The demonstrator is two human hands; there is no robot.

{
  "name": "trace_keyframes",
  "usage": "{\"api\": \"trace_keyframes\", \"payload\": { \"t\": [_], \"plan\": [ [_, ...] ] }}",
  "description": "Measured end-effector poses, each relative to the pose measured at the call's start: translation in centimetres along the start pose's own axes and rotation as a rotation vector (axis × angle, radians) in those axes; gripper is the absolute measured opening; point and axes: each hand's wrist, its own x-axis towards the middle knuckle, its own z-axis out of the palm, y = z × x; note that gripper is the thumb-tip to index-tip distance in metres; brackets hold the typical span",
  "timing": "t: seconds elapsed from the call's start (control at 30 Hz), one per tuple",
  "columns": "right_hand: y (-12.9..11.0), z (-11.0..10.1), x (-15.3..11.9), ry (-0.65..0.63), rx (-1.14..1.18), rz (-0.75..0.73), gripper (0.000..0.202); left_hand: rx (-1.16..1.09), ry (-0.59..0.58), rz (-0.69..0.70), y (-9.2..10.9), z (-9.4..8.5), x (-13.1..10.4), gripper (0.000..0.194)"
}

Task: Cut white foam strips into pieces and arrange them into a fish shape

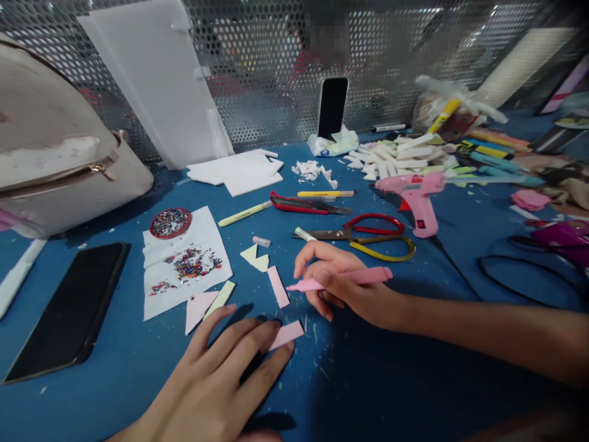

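My right hand (340,282) is closed round a pink marker (368,275), its tip pointing left just beside a small pink strip (278,287). My left hand (230,368) lies over the blue table with its fingers spread; the fingertips touch a second pink strip (289,334), partly covered by them. Near its index finger are a pale green strip (221,299) and a pink triangle (199,309) with a small hole. A notched pale green piece (256,258) and a pink marker cap (262,242) lie farther back.
Scissors (343,234), a red cutter (299,204) and a pink glue gun (421,196) lie beyond my right hand. At left are beads on paper (156,276), a dark phone (69,307) and a bag (59,141). White foam pieces (405,153) are heaped behind.
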Motion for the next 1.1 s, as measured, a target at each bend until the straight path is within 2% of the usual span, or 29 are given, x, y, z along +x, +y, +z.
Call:
{"api": "trace_keyframes", "payload": {
  "t": [0.1,0.27,0.37,0.53,0.63,0.7,0.8,0.87,0.97,1.0,1.03,1.1],
  "plan": [
    [0.1,0.2,0.1,0.013,-0.033,-0.033,0.026,0.016,0.003,-0.008,0.2,0.2,0.4,0.071],
    [0.0,0.2,-0.2,-0.006,-0.257,-0.187,0.021,0.031,0.038,-0.020,0.3,0.5,0.7,0.066],
    [-0.2,0.0,-0.3,0.000,-0.376,-0.244,0.029,0.037,0.071,0.008,0.2,0.5,0.4,0.066],
    [-0.5,0.1,-0.7,-0.031,-0.398,-0.263,0.051,0.045,0.071,-0.034,0.2,0.4,-0.6,0.065],
    [-0.6,0.8,-1.0,-0.035,-0.443,-0.321,0.047,0.030,0.077,-0.025,0.1,0.4,-0.9,0.066],
    [-0.5,1.3,-1.0,-0.003,-0.484,-0.266,0.039,0.021,0.118,-0.003,-0.1,0.3,-0.9,0.066],
    [-0.4,1.8,-0.8,0.006,-0.498,-0.165,0.037,0.039,0.101,0.043,-0.4,0.3,-0.8,0.065],
    [-0.2,2.0,-0.5,-0.001,-0.486,-0.143,0.039,0.041,0.098,0.035,-0.5,0.4,-0.7,0.065],
    [-0.1,2.0,-0.3,-0.011,-0.490,-0.122,0.037,-0.013,0.175,0.022,-0.5,0.6,-0.6,0.062],
    [-0.1,2.0,-0.2,-0.019,-0.498,-0.117,0.036,-0.016,0.174,0.034,-0.5,0.7,-0.6,0.062],
    [-0.1,1.9,-0.2,-0.028,-0.510,-0.110,0.034,-0.012,0.124,0.043,-0.4,0.7,-0.6,0.060],
    [-0.1,1.9,-0.3,-0.054,-0.549,-0.102,0.033,-0.033,0.185,0.026,-0.3,0.6,-0.6,0.060]
  ]
}}
